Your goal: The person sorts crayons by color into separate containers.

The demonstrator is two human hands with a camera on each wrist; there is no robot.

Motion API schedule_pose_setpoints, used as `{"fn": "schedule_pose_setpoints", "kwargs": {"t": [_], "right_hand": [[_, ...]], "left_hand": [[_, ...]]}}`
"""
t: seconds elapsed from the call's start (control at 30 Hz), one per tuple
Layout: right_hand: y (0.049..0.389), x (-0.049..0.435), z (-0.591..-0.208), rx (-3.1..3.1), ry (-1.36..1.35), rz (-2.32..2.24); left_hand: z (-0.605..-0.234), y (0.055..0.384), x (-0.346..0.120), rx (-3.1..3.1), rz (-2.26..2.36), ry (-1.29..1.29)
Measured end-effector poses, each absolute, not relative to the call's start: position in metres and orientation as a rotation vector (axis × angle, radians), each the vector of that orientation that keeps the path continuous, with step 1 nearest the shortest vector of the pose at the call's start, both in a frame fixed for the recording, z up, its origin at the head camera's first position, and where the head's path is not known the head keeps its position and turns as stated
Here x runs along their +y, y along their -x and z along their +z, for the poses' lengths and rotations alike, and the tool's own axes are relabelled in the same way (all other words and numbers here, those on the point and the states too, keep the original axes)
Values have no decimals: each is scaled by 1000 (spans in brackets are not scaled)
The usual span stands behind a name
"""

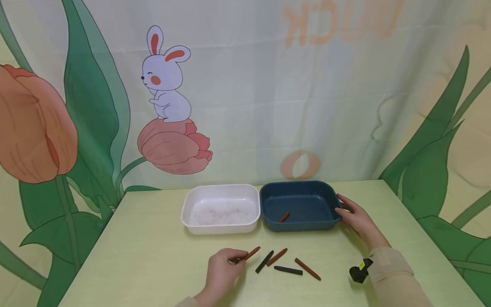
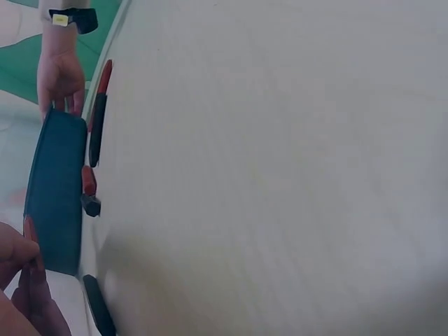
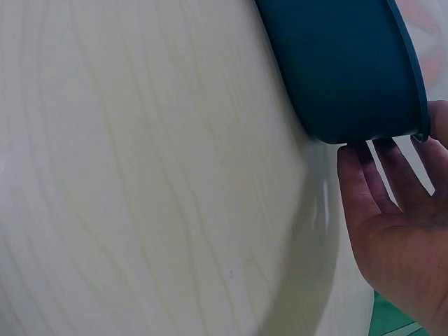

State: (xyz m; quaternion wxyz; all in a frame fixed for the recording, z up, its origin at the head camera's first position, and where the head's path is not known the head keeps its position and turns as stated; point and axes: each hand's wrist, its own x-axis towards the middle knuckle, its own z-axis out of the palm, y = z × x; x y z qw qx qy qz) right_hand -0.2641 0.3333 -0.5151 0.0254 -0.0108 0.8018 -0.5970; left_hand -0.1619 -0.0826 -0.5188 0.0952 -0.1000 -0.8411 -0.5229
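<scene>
Above the near part of the surface [image 1: 126, 256], the left hand [image 1: 222, 273] has its grip closed, pinching a red-brown crayon [image 1: 252, 253]. Just to its right lie two black crayons [image 1: 288, 270] and two reddish crayons [image 1: 308, 269]. The right hand [image 1: 356, 217] has a loose grip, extended fingers touching one end of the dark blue tub [image 1: 303, 227], which contains another red crayon [image 1: 284, 217] beside the white tub [image 1: 222, 230].

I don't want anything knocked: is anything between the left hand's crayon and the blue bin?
Only the near wall of the blue bin; nothing else shows between it and the crayon in the left hand. A black crayon lies beside that path.
</scene>
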Motion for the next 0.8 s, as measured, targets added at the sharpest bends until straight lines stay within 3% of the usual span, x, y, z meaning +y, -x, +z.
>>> {"fn": "schedule_pose_setpoints", "kwargs": {"t": [0.8], "right_hand": [[265,333,-519,2488,20,-1870]], "left_hand": [[-494,193,-46,-2412,-1591,337]]}}
